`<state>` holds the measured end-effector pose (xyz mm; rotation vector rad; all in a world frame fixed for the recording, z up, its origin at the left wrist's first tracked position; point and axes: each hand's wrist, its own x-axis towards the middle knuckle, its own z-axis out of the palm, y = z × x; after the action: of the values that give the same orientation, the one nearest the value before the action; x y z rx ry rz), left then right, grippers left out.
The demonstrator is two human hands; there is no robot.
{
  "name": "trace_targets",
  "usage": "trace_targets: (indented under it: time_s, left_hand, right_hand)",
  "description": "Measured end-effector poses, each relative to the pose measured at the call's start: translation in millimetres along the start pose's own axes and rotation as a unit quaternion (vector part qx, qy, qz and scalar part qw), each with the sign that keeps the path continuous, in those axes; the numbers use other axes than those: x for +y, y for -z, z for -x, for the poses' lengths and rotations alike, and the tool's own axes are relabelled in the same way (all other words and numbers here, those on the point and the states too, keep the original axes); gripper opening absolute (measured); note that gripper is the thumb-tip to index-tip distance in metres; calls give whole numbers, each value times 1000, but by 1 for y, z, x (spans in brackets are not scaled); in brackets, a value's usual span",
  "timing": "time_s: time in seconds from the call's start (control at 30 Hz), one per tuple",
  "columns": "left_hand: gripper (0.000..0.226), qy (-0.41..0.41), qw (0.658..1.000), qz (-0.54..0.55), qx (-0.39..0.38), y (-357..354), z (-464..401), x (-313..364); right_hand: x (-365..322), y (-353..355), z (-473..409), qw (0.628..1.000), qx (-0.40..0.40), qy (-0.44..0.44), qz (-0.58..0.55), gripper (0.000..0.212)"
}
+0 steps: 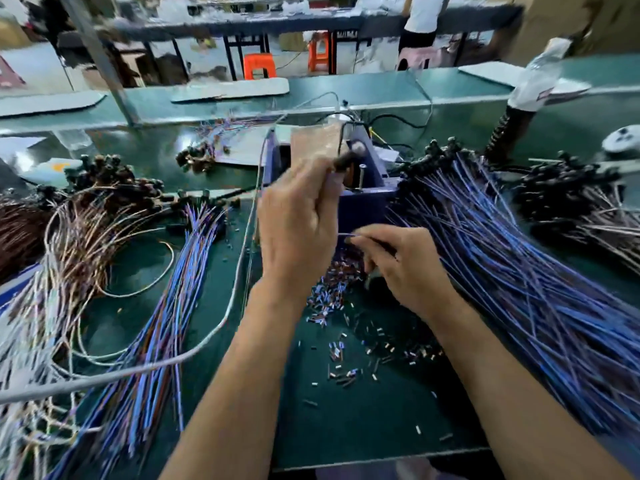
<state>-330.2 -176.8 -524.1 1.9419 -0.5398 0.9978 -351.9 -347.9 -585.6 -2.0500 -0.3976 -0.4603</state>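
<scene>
My left hand point(298, 216) is raised in front of a small blue bench press point(367, 188) and grips a dark cylindrical piece point(349, 155) whose round end points up and right. My right hand point(405, 268) sits lower and to the right, pinching the end of a thin blue wire point(349, 234) between thumb and forefinger. Below both hands a scatter of small cut sleeve pieces point(346, 323) lies on the green mat point(346, 427).
A thick fan of blue wires point(519, 289) covers the right side. Blue and brown wire bundles point(152, 341) and pale wires point(52, 271) lie at the left, crossed by a grey cable point(221, 323). A plastic bottle point(536, 77) stands at the back right.
</scene>
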Motion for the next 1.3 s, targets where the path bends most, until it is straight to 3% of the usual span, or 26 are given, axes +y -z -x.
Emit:
trace_targets:
  time_s: [0.03, 0.1, 0.23, 0.4, 0.53, 0.8, 0.9, 1.03, 1.3]
  left_hand:
    - [23, -38, 997, -7, -72, -4, 15, 7]
    - [24, -32, 985, -30, -166, -16, 29, -1]
    - [18, -12, 973, 13, -232, -7, 38, -23]
    - [14, 22, 969, 49, -240, 0, 35, -32]
    - [11, -2, 974, 18, -227, 6, 34, -35]
    - [12, -4, 984, -52, -170, 15, 37, -49]
    - [8, 5, 987, -31, -158, 10, 37, -46]
    - [8, -19, 980, 17, -200, 2, 39, -38]
    - [13, 34, 985, 42, -165, 3, 42, -43]
  right_hand:
    - [-1, 0, -1, 1000, 8, 13, 3, 12]
    - [-4, 3, -3, 999, 15, 31, 14, 21]
    - [-9, 3, -4, 999, -16, 5, -29, 37]
    - [-4, -2, -2, 996, -33, -40, -70, 21]
    - [2, 4, -3, 990, 13, -82, -116, 4]
    - [5, 4, -7, 965, 30, -139, -222, 12]
    - [5, 3, -7, 965, 17, -136, -225, 15]
    - [4, 0, -3, 966, -10, -128, -226, 10]
    - [6, 2, -3, 957, 28, -144, -249, 6]
